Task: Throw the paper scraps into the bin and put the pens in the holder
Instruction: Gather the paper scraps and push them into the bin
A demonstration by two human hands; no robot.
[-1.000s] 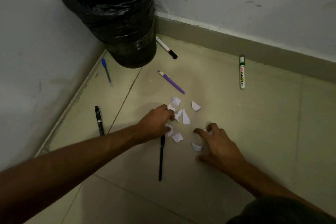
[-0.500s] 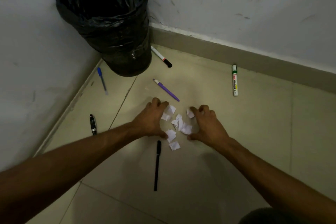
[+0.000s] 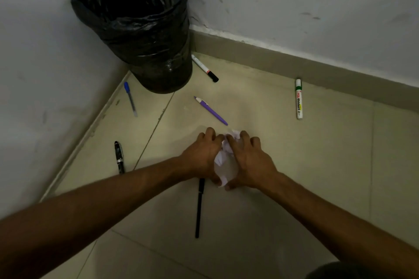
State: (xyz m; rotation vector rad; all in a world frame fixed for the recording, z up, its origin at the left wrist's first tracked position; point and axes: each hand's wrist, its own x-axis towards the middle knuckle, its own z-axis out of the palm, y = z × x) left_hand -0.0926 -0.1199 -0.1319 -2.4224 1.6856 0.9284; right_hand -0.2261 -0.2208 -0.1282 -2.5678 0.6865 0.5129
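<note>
So far nothing is binned: the left hand (image 3: 200, 156) and right hand (image 3: 250, 161) are cupped together around the gathered paper scraps (image 3: 224, 158) on the floor, with the black-lined bin (image 3: 136, 29) at eleven o'clock from them. All six pens lie loose, among them a purple pen (image 3: 210, 110) at twelve and a whiteboard marker (image 3: 299, 99) at two. No holder is in view.

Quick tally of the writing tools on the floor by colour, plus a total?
Blue pen: 1
Purple pen: 1
Black pens: 2, one by the left wall, one below the hands
White markers: 2, a black-capped one by the bin, a green-capped whiteboard one
Total: 6
</note>
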